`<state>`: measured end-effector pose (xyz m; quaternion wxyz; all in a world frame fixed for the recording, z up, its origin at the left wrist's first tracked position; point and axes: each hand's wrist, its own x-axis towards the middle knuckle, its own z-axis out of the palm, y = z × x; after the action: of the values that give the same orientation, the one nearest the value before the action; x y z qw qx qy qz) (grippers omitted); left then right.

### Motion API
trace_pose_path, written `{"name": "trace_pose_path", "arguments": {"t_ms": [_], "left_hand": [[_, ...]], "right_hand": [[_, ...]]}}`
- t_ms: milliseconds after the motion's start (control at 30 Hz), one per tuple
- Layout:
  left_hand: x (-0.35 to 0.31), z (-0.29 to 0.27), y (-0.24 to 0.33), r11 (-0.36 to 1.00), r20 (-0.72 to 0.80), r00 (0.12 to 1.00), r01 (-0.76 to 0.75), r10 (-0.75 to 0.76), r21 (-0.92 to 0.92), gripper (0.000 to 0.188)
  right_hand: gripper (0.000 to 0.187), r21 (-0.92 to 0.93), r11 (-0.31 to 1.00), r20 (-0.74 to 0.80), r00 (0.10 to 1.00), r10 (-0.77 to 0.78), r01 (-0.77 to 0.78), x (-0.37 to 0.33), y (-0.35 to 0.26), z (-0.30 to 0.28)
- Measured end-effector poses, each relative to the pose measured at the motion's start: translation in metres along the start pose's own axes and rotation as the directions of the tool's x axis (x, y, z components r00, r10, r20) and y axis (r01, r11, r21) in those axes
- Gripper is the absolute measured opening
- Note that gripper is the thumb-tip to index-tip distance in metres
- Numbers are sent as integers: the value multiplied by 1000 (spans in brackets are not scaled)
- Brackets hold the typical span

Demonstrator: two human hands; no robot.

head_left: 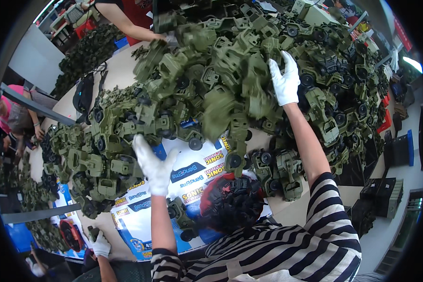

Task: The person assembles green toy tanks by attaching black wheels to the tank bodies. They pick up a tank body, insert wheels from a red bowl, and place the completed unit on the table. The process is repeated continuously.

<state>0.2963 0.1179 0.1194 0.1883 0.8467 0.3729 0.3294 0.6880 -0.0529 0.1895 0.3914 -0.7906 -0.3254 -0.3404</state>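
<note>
My left hand (153, 165), in a white glove, is spread with nothing in it, above a white and blue printed sheet (150, 218). My right hand (285, 81), gloved the same way, has its thumb and fingers apart at the side of the big heap of olive-green toy vehicles (239, 51). Whether its fingers touch the pieces beside them I cannot tell. Between my hands, a green toy vehicle part (219, 110) is smeared by motion. A red round tub (207, 197) holding small black parts stands close to my body. Beside it lies a green toy vehicle (181, 218) with black wheels.
More toy vehicles (105, 160) cover the left of the table. At the far side another person's arm (131, 28) reaches into the heap. A co-worker's gloved hand (99, 244) holds a green piece at lower left. Dark crates (383, 197) stand at right.
</note>
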Motion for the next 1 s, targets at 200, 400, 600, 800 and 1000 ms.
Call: {"name": "trace_pose_path", "arguments": {"t_ms": [200,400,600,800,1000], "left_hand": [[20,62,18,993,-91,990,-102,107,54,97],[16,69,22,999,-83,996,-9,12,33,76],[12,64,23,992,-80,993,83,-91,-95,60],[4,70,17,987,-73,994,76,-87,-142,67],[-1,59,32,996,57,995,77,-75,-32,78]], "right_hand": [[48,-99,979,62,983,-174,180,-30,-30,25],[44,-60,987,115,983,-142,150,-45,-50,43],[55,-59,991,179,978,-108,121,-34,-54,41],[75,-52,965,235,943,-237,256,-2,-85,39],[74,-6,999,357,934,-28,33,-8,-83,45]]}}
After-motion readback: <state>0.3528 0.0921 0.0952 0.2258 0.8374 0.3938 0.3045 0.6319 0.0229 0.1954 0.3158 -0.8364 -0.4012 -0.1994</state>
